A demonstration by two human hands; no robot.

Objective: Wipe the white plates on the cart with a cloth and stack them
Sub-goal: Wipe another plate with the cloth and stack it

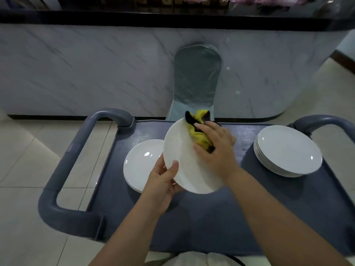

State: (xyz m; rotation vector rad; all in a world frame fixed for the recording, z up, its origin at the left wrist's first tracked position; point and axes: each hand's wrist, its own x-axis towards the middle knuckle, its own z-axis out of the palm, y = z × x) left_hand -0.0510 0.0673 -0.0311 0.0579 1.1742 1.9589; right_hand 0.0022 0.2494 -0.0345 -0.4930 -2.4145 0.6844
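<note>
Above the middle of the grey cart (192, 217) I hold one white plate (182, 158) tilted towards me. My left hand (163, 181) grips its lower left rim, thumb on the face. My right hand (215, 148) presses a yellow and black cloth (199, 131) against the plate's upper right part, fingers curled round the cloth. A low stack of white plates (142, 166) lies on the cart at the left, partly hidden behind the held plate. A taller stack of white plates (288, 150) sits at the right.
The cart has thick grey handles at the left (63, 169) and right (324, 121). A marble-patterned counter front (96, 73) stands right behind the cart. A covered chair back (196, 81) rises beyond the cart's far edge. Tiled floor lies around.
</note>
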